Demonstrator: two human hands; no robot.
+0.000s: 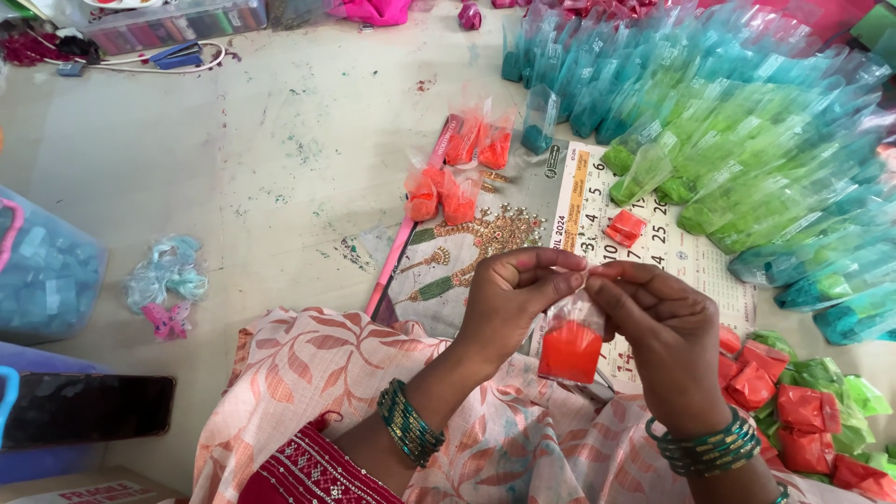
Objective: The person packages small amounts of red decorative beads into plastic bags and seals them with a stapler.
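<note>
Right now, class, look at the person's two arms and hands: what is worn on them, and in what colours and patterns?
Both hands, the left hand and the right hand, are bare, with no gloves. Each wrist carries a stack of thin green bangles with gold-coloured touches: left bangles, right bangles. No sleeve covers either forearm. A dark red embroidered sleeve edge shows near the left elbow.

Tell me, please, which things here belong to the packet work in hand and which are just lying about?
In hand:
- left hand and right hand pinching the top of the orange powder packet
- filled orange packets
- folded orange and green packets
- rows of blue and green packets

Lying about:
- pink pen
- calendar sheet
- phone
- butterfly clip
</note>
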